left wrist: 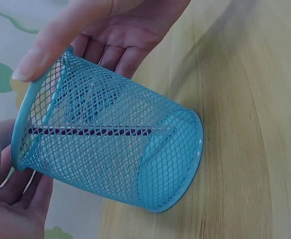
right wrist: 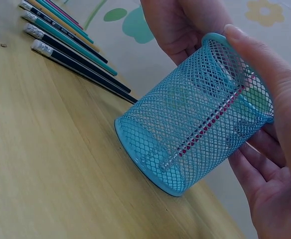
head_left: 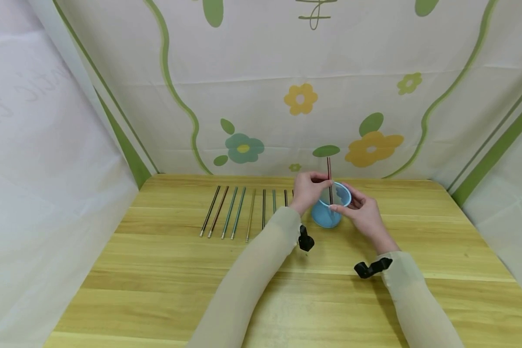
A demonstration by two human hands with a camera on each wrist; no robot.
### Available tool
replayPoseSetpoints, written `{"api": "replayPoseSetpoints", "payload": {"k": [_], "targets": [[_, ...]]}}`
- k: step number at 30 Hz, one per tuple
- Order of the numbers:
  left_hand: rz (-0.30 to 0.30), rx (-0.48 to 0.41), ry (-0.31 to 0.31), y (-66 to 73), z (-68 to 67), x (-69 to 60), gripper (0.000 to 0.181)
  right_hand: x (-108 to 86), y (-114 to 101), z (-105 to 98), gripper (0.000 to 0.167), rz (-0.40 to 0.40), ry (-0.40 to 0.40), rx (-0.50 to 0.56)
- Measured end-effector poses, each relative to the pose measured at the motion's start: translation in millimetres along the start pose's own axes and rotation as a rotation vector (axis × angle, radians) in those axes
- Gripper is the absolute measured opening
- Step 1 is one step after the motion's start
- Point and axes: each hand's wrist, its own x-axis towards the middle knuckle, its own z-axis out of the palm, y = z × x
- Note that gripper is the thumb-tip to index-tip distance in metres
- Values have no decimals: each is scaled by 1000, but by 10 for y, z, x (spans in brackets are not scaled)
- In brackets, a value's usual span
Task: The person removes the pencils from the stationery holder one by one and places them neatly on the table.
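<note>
In the head view my left hand (head_left: 308, 192) pinches a dark red pencil (head_left: 329, 166), held upright in the mouth of a light blue mesh pencil cup (head_left: 326, 216). My right hand (head_left: 365, 217) holds the cup by its upper right side, with the thumb on the near rim. Through the mesh in the left wrist view, the pencil (left wrist: 95, 131) reaches down to near the cup's base, its metal-ferruled eraser end lowest. The right wrist view shows the right thumb (right wrist: 265, 57) across the rim. The cup's base (right wrist: 148, 157) is at the tabletop.
Several pencils (head_left: 228, 212) in black, red, teal and yellow lie in a row left of the cup, eraser ends toward me. The left forearm covers part of the row. A patterned cloth (head_left: 243, 96) hangs behind the wooden table (head_left: 156, 270).
</note>
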Motion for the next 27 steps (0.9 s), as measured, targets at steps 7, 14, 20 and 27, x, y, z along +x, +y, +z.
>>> {"api": "replayPoseSetpoints", "payload": {"k": [7,14,20,27], "targets": [[13,-75,33,11,-31,16,13,3,11,7,73,-11,6,4],[65,-95,34,54,-96,35,14,6,16,16,71,-6,-1,19],[134,-160,58,103,-153,72,15,-2,-29,21,72,10,-8,17],[137,-243,44,161,-190,57,11,-113,-333,48,72,12,-27,14]]}}
